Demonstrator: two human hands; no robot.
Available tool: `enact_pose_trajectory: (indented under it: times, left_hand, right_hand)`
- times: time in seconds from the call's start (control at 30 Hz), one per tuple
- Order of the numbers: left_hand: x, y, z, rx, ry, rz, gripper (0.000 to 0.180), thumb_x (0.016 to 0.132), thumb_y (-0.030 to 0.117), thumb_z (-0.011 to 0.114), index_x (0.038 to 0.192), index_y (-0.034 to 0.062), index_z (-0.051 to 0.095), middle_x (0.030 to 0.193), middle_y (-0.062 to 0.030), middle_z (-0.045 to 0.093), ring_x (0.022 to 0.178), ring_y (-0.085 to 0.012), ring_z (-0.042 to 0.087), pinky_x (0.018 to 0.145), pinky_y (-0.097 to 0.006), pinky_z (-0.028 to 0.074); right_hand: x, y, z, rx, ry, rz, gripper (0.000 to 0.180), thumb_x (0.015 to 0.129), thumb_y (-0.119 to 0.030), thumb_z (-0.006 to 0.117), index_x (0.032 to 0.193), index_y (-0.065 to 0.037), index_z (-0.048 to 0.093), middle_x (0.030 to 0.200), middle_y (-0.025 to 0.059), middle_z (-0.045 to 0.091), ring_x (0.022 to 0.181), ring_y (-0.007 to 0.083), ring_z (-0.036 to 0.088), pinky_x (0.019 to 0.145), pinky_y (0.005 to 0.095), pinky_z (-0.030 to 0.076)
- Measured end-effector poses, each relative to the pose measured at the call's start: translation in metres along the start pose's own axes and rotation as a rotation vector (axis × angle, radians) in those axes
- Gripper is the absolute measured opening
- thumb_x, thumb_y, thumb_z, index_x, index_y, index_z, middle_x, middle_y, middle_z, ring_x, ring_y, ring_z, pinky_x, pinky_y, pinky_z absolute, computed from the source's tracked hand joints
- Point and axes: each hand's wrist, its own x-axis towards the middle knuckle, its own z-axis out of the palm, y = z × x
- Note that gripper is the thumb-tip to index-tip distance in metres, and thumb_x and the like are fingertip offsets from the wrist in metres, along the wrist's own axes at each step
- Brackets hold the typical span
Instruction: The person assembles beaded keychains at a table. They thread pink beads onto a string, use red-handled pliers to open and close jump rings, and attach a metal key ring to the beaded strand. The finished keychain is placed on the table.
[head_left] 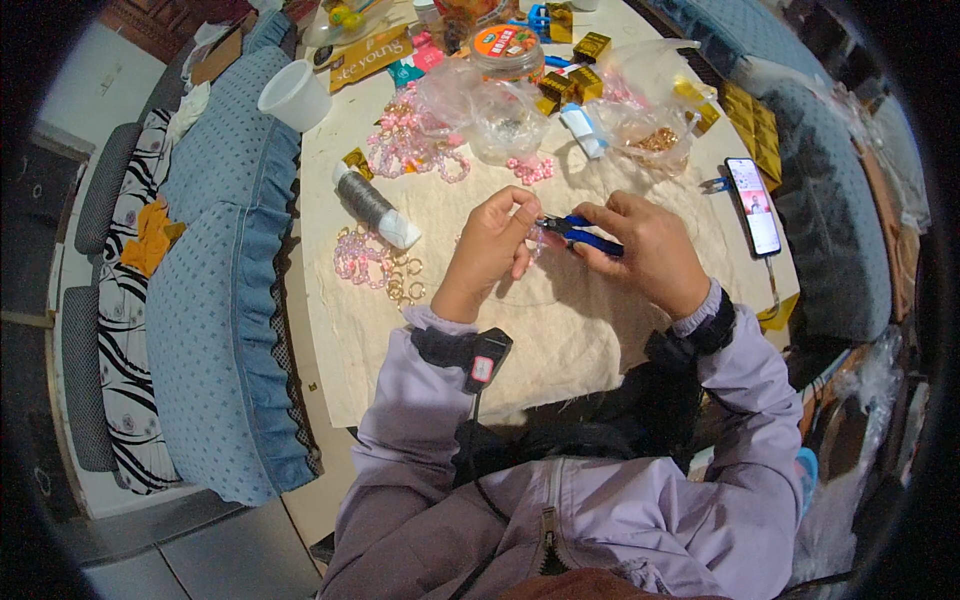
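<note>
My right hand [648, 245] is closed around blue-handled pliers [597, 242], whose dark jaws reach toward the fingertips of my left hand [485, 248]. The left thumb and forefinger pinch the end of a small beaded strand [538, 243], pinkish and partly hidden behind the fingers and the pliers. Whether the jaws grip it cannot be made out. On the cloth left of my left hand lie pink beaded bracelets [360, 260] and several gold rings or clasps [406, 278]. A spool of grey thread [368, 200] with a white end lies just beyond them.
A pale cloth [420, 350] covers the table. Farther back are a heap of pink bead strings [408, 145], clear plastic bags [505, 120], a bag of gold pieces [655, 140], a round tub [505, 50] and a white cup [295, 95]. A phone [752, 205] lies at right.
</note>
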Motion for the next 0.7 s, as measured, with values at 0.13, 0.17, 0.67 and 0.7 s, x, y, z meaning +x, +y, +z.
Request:
enact_pose_trajectory:
  times: [0.13,0.17,0.67,0.7]
  left_hand:
    - [-0.0001,-0.0001,0.0014,0.031,0.021,0.01,0.022,0.107,0.028,0.057,0.106,0.0059,0.057,0.078,-0.0086,0.072,0.039,-0.0053,0.049,0.038,-0.019,0.038]
    - [-0.0002,0.0003,0.0017,0.034,0.025,0.005,0.022,0.107,0.028,0.057,0.106,0.0059,0.057,0.077,-0.0079,0.071,0.039,-0.0053,0.049,0.038,-0.019,0.038]
    - [-0.0023,0.0035,0.0036,0.049,0.058,-0.024,0.02,0.107,0.026,0.059,0.106,0.0057,0.058,0.079,-0.0022,0.063,0.039,-0.0031,0.044,0.038,-0.019,0.035]
    - [-0.0025,0.0034,0.0035,0.034,0.054,-0.027,0.021,0.107,0.026,0.059,0.106,0.0059,0.058,0.079,-0.0022,0.063,0.039,-0.003,0.044,0.038,-0.019,0.035]
  right_hand:
    - [0.0001,-0.0041,0.0004,-0.067,0.005,-0.017,0.036,0.081,-0.028,0.078,0.112,-0.01,0.073,0.082,0.0103,0.06,0.075,0.0292,0.064,0.064,0.04,0.052]
    - [0.0002,-0.0045,0.0009,-0.07,0.014,-0.019,0.036,0.081,-0.028,0.078,0.111,-0.011,0.072,0.082,0.0099,0.059,0.074,0.0288,0.064,0.063,0.0399,0.052]
    - [-0.0053,-0.0004,0.0096,-0.111,-0.05,0.024,0.035,0.084,-0.036,0.074,0.11,-0.014,0.07,0.085,0.0095,0.062,0.075,0.0284,0.067,0.063,0.0392,0.052]
    - [-0.0052,-0.0003,0.0098,-0.106,-0.048,0.026,0.035,0.084,-0.036,0.074,0.11,-0.014,0.07,0.085,0.0094,0.061,0.075,0.0283,0.067,0.063,0.039,0.052]
